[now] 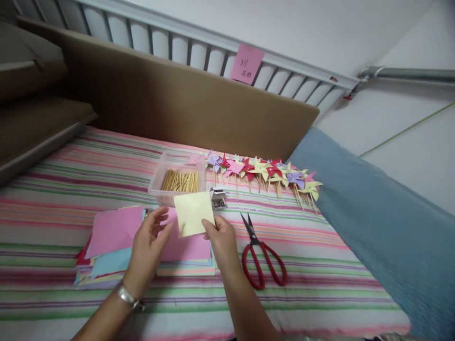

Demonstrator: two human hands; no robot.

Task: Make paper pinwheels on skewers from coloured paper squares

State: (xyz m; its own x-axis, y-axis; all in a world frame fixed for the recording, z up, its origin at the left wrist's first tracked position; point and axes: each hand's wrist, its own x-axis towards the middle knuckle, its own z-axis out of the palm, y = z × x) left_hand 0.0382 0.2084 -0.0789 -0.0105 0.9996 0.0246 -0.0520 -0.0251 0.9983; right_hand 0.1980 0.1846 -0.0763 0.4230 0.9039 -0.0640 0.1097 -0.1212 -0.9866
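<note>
My right hand (223, 240) pinches the lower right edge of a pale yellow paper square (193, 211) and holds it up above the paper stacks. My left hand (149, 246) hovers just left of the square with its fingers apart and holds nothing; a silver bracelet sits on that wrist. Under both hands lie stacks of coloured paper squares (113, 232), pink on top. Red-handled scissors (261, 258) rest shut on the cloth, right of my right hand.
A clear plastic box of wooden sticks (179, 180) stands behind the paper, a small box of pins (218, 199) beside it. Several finished paper pinwheels (263, 173) lie in a row at the back right. Striped cloth (320, 265) covers the surface; a cardboard sheet (185, 104) leans behind.
</note>
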